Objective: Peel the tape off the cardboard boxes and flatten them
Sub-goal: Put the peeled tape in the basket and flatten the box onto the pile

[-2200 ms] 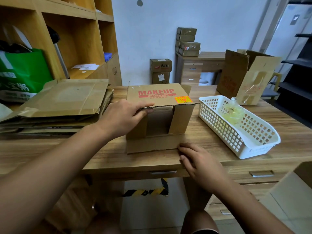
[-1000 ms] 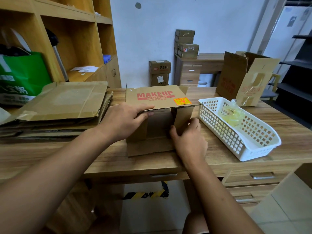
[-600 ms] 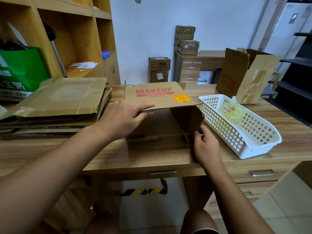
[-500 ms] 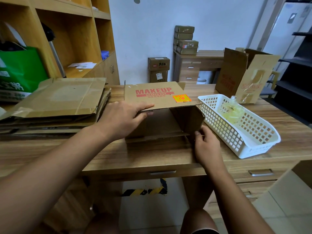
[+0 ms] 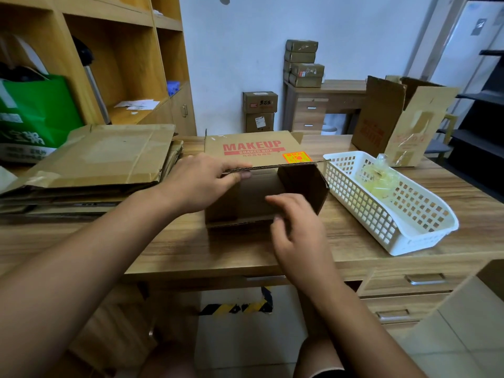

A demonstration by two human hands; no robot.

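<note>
**Head view.** The box (image 5: 253, 148), marked MAKEUP, lies on its side at the middle of the desk (image 5: 191, 249), with its open end facing near.

- **Left hand:** I have the left hand (image 5: 201, 181) on the near edge of the top panel. Its grip pinches the cardboard, fingers above and thumb below, which I judge steadies the shell for pressing down.
- **Right hand:** The right hand (image 5: 297, 227) hovers just before the opening, its grip spread and loose, holding nothing. It is blurred, so I cannot tell whether it touches the bottom flap.
- **Right of the box:** The box's right end flap stands swung outward, just beside the basket (image 5: 362, 211). The basket holds a clear crumpled wad (image 5: 377, 177), probably peeled tape, put there to keep it off the cardboard.
- **Left of the box:** A stack (image 5: 103, 159) of flattened boxes lies within reach, ready for the finished one.

I judge that flattening is the step in hand. No tape shows on the faces I can see.
</note>
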